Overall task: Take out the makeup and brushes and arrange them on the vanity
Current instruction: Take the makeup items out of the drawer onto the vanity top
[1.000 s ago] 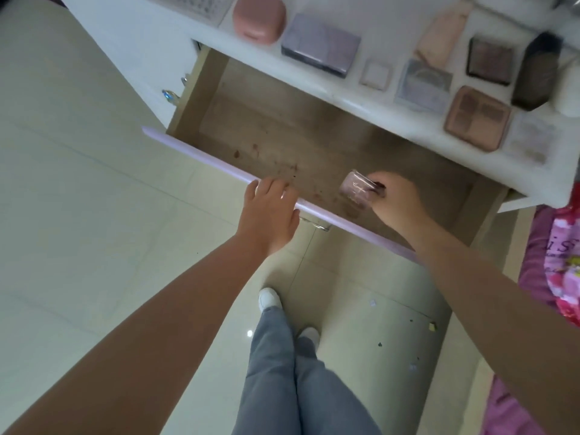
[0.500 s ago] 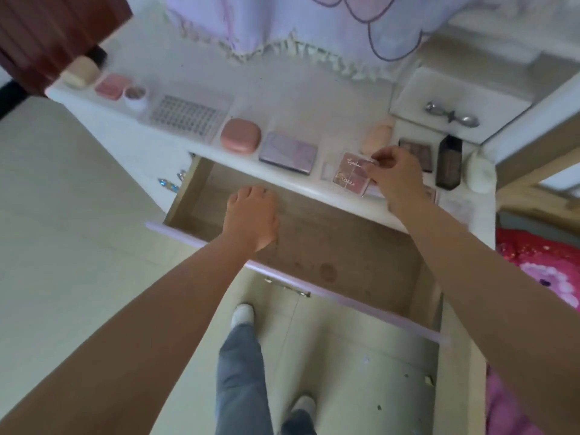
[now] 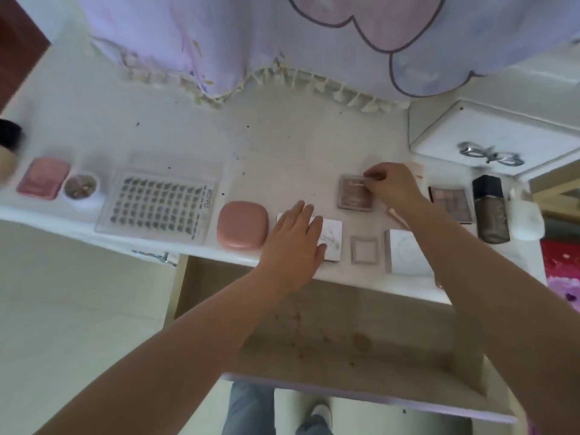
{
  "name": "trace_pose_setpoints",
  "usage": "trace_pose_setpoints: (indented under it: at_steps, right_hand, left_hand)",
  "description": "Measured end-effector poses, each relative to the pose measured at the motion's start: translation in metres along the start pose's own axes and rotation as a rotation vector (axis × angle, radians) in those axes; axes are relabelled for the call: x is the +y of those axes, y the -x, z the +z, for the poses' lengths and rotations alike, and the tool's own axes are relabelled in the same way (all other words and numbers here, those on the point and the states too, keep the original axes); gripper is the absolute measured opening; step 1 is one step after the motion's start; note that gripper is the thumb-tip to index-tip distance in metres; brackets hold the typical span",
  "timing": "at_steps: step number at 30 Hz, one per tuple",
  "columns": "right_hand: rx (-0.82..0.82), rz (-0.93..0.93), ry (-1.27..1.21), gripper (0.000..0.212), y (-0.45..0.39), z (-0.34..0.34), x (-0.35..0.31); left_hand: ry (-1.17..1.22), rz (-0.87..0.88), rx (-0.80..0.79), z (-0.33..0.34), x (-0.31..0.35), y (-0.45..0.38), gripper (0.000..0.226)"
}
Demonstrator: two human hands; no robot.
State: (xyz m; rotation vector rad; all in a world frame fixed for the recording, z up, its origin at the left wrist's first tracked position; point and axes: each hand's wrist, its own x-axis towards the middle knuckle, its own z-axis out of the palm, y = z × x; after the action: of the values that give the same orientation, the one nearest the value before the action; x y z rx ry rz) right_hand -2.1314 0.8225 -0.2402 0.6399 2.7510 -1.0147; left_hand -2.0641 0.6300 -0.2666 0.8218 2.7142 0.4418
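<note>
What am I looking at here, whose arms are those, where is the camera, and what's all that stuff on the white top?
There is no machine here. The camera sits on a person's head and looks down, so the two bare arms are that person's own. They stand at a white vanity with its drawer pulled open below; the drawer floor that shows is bare wood.

The right hand pinches the edge of a small clear-lidded blush compact, which lies on the top. The left hand rests flat, fingers straight, over a pale rectangular palette.

Also laid out, left to right: a pink case, a small white pot, a clear tray of false lashes, a rounded pink compact, a small square pan, an eyeshadow palette and a dark foundation bottle.
</note>
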Motion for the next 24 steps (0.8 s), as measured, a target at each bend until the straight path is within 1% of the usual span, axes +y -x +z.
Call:
trace_pose_setpoints:
  at_steps: [2, 4, 8, 11, 14, 16, 18, 20, 21, 23, 24]
  right_hand:
    - [0.020, 0.046, 0.053, 0.034, -0.005, 0.005, 0.000]
    - [0.085, 0.087, 0.068, 0.039, -0.008, 0.012, -0.001]
    - [0.217, 0.085, 0.098, 0.038, -0.005, 0.029, -0.001]
    - [0.280, 0.082, 0.082, 0.037, 0.001, 0.042, 0.000]
    - [0.305, 0.071, 0.042, 0.039, 0.005, 0.041, 0.000]
    - [0.332, -0.004, -0.021, 0.041, 0.013, 0.031, 0.000]
    - [0.383, -0.145, -0.075, 0.037, 0.034, 0.019, 0.002]
    - [0.401, -0.256, -0.125, 0.031, 0.070, 0.014, 0.011]
    - [0.397, -0.311, -0.138, 0.029, 0.092, 0.014, 0.019]
    - [0.355, -0.418, -0.105, 0.027, 0.142, 0.020, 0.045]
    - [0.326, -0.462, -0.064, 0.024, 0.169, 0.025, 0.063]
  left_hand:
    - [-0.043, 0.004, -0.054, 0.006, -0.002, -0.005, 0.057]
    - [-0.069, 0.007, -0.054, 0.012, -0.004, -0.007, 0.058]
    - [-0.095, 0.006, -0.053, 0.015, -0.004, -0.006, 0.059]
    - [-0.108, 0.014, -0.028, 0.015, -0.003, -0.006, 0.058]
    - [-0.119, 0.019, 0.001, 0.017, -0.003, -0.005, 0.058]
    - [-0.144, 0.005, -0.002, 0.018, -0.002, -0.004, 0.057]
    - [-0.131, -0.003, 0.013, 0.014, 0.002, -0.005, 0.055]
    - [-0.057, 0.041, 0.088, 0.008, 0.011, 0.002, 0.049]
    - [-0.033, 0.088, 0.149, 0.007, 0.018, 0.011, 0.046]
    - [-0.035, 0.172, 0.260, 0.017, 0.033, 0.038, 0.043]
    - [-0.059, 0.205, 0.277, 0.029, 0.041, 0.058, 0.044]
